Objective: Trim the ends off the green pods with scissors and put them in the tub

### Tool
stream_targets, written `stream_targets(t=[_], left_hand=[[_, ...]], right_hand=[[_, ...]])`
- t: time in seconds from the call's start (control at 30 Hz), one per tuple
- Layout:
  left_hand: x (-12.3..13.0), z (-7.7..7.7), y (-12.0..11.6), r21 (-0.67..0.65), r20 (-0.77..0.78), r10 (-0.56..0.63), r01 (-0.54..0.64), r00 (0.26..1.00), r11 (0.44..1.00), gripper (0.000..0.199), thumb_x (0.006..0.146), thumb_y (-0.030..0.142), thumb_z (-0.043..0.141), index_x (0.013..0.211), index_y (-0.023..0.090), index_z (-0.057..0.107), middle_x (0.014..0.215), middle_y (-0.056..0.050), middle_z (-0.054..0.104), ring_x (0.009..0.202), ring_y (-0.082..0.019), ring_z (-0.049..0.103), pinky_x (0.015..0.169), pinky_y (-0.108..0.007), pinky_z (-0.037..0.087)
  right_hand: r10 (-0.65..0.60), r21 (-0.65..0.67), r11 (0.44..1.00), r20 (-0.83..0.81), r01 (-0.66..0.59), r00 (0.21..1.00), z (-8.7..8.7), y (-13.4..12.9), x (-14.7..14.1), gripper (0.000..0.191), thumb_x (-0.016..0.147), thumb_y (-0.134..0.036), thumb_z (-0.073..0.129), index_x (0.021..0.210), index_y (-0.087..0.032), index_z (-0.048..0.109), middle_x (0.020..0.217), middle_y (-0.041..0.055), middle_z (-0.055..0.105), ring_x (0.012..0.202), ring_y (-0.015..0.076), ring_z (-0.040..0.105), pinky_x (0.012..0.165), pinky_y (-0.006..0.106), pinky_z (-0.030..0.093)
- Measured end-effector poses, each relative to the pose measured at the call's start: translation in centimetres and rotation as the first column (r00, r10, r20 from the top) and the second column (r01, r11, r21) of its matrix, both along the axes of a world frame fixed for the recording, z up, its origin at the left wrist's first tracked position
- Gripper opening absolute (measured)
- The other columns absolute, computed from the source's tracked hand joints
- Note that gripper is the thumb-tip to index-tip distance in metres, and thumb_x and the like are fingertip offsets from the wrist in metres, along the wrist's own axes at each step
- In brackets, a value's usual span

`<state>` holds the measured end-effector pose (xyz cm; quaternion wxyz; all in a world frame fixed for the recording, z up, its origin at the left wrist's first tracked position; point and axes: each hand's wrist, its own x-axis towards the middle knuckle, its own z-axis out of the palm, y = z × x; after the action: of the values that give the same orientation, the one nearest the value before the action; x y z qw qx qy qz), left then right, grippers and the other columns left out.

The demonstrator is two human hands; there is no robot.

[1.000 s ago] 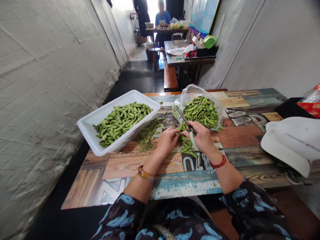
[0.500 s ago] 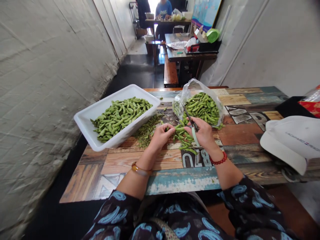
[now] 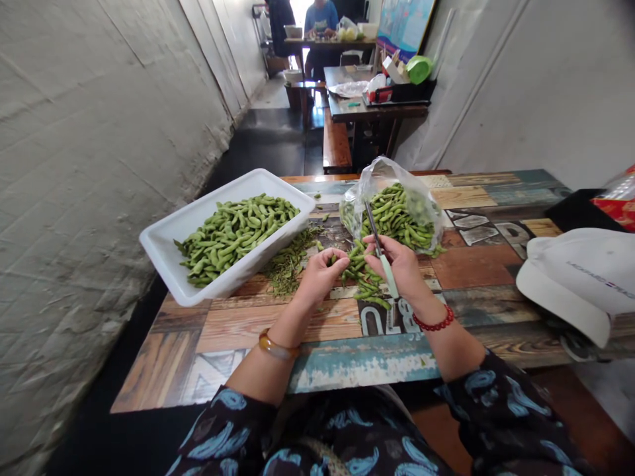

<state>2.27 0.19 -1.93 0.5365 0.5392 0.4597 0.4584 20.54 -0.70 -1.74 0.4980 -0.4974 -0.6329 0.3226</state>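
Observation:
My left hand (image 3: 322,274) has thumb and fingers pinched on a green soybean pod (image 3: 332,261), only partly visible. A small gap to its right, my right hand (image 3: 401,266) is closed around scissors (image 3: 389,276) with a pale green handle; their dark blades point away from me. Between and beyond the hands lie loose soybean pods (image 3: 368,289) on the table. A clear plastic bag (image 3: 391,168) of pods lies open behind the scissors. Left of my hands, a white tub (image 3: 223,289) holds a heap of pods. Trimmed stem bits (image 3: 288,264) are piled beside it.
A white cap (image 3: 570,277) rests at the right of the patchwork table (image 3: 248,324), near a black box (image 3: 570,215). Beyond are a bench (image 3: 337,142) and another table (image 3: 342,109) with a green bowl (image 3: 419,69). A person (image 3: 321,18) sits farther back.
The scissors have turned so their blades point more straight ahead, and the handle shows more. My hands have drawn slightly apart. The whole view has shifted a little.

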Motion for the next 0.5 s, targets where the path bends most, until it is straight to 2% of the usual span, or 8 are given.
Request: stream_targets(t=[0.13, 0.23, 0.33, 0.4, 0.5], left_hand=[[0.0, -0.3, 0.2, -0.153, 0.137, 0.041, -0.02, 0.99, 0.988, 0.029, 0.068, 0.038, 0.079, 0.075, 0.014, 0.063, 0.059, 0.005, 0.049, 0.05, -0.005, 0.037, 0.05, -0.019, 0.032], [-0.2, -0.1, 0.3, -0.249, 0.266, 0.086, -0.017, 0.96, 0.968, 0.038, 0.061, 0.041, 0.084, 0.076, 0.015, 0.061, 0.056, 0.007, 0.044, 0.045, -0.003, 0.033, 0.044, -0.017, 0.024], [-0.1, 0.5, 0.2, -0.273, 0.324, 0.088, 0.004, 0.942, 0.962, 0.042, 0.058, 0.041, 0.086, 0.077, 0.015, 0.06, 0.057, 0.007, 0.044, 0.045, -0.003, 0.034, 0.043, -0.016, 0.023], [0.0, 0.6, 0.0, -0.268, 0.318, 0.054, 0.035, 0.947, 0.963, 0.041, 0.059, 0.041, 0.086, 0.077, 0.015, 0.06, 0.057, 0.007, 0.044, 0.045, -0.004, 0.034, 0.043, -0.017, 0.024], [0.3, 0.5, -0.3, -0.22, 0.246, -0.033, 0.089, 0.969, 0.971, 0.039, 0.064, 0.043, 0.083, 0.077, 0.015, 0.06, 0.056, 0.007, 0.043, 0.047, -0.004, 0.034, 0.045, -0.018, 0.025]], right_hand=[[-0.088, 0.019, 0.996, 0.024, 0.088, 0.996, 0.0, 0.4, 0.9, 0.031, 0.078, -0.026, 0.064, 0.107, -0.018, 0.067, 0.084, 0.0007, 0.066, 0.06, 0.0102, 0.057, 0.058, 0.023, 0.048], [-0.078, 0.069, 0.995, 0.119, 0.07, 0.99, 0.0, 0.6, 1.4, 0.031, 0.077, -0.024, 0.064, 0.107, -0.019, 0.068, 0.087, 0.003, 0.069, 0.07, 0.0147, 0.063, 0.066, 0.028, 0.053], [-0.059, 0.129, 0.991, 0.149, 0.04, 0.987, -0.1, 0.6, 1.2, 0.031, 0.077, -0.024, 0.066, 0.107, -0.02, 0.069, 0.101, 0.0075, 0.071, 0.087, 0.0198, 0.067, 0.075, 0.031, 0.056], [-0.039, 0.098, 0.995, 0.099, 0.029, 0.994, 0.0, 0.4, 0.9, 0.031, 0.079, -0.026, 0.066, 0.109, -0.02, 0.069, 0.101, 0.0071, 0.072, 0.083, 0.0187, 0.068, 0.073, 0.03, 0.056], [-0.027, 0.042, 0.999, 0.035, 0.026, 0.999, 0.3, 0.0, 0.3, 0.032, 0.079, -0.029, 0.065, 0.11, -0.019, 0.068, 0.089, 0.0032, 0.071, 0.072, 0.0146, 0.066, 0.069, 0.027, 0.055]])
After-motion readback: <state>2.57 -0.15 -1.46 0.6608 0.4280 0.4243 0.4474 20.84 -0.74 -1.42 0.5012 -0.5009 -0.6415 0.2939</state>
